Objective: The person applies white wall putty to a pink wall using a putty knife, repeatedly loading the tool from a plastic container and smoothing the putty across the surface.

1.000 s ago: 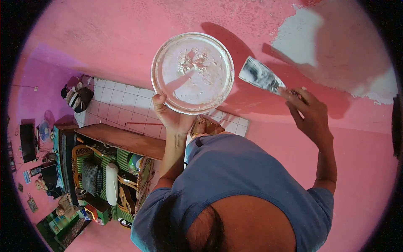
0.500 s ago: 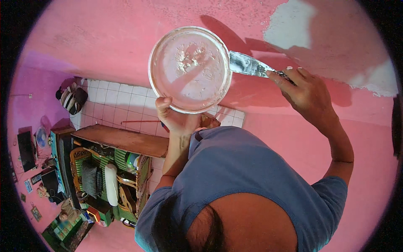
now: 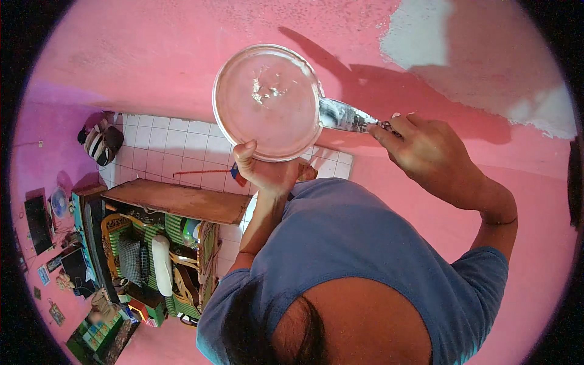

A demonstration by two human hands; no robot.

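Observation:
My left hand (image 3: 265,173) grips the lower rim of a round pale bucket lid (image 3: 274,128), its thumb resting over the edge. A thin smear of whitish putty (image 3: 266,90) lies on the lid's inner face, and more coats its rim. My right hand (image 3: 433,155) is wrapped round the handle of a putty knife (image 3: 344,115). White putty streaks the blade, whose tip meets the lid's right rim. A fleck of white shows on a right fingertip.
Close in front stands a pink wall (image 3: 176,61) with a rough-edged white patch (image 3: 420,36) at upper right. White floor tiles (image 3: 164,137), a wooden board (image 3: 176,199), a green-striped seat (image 3: 135,234) and a striped bag (image 3: 104,143) lie to the left.
The putty knife has moved left and slightly down, its tip still at the lid's right rim. The lid has tilted a little, and the putty smear on it looks smaller.

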